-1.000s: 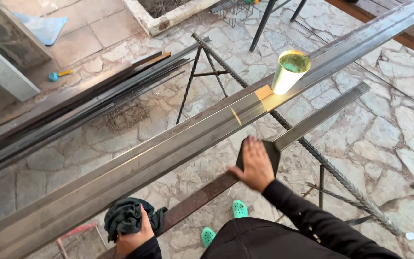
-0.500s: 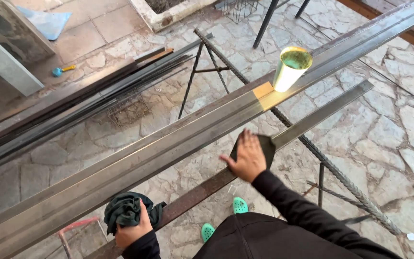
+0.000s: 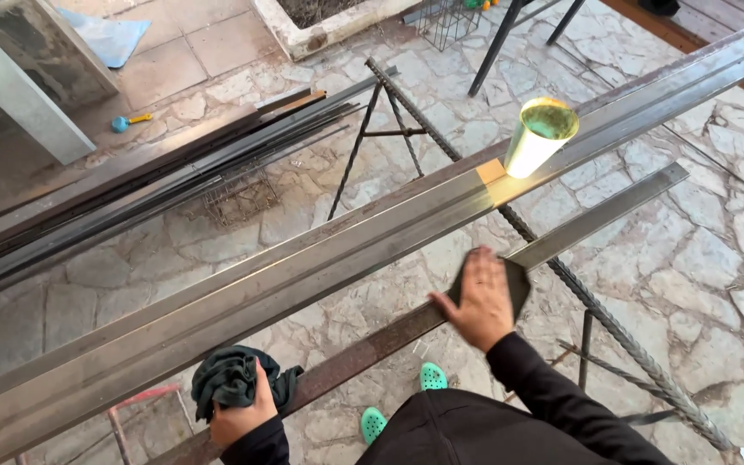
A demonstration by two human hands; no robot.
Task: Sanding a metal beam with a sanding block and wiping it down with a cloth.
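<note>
Pad under flat right hand on bar; left hand grip clenched on rag (dark green).

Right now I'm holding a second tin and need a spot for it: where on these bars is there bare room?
The wide steel beam is bare from the tin can down toward the left hand with its dark cloth. The narrow flat bar is bare beyond the right hand and its pad. Crowded: around both hands.

Sunlit outdoor yard with an irregular stone-paved floor and pale tiles.
</note>
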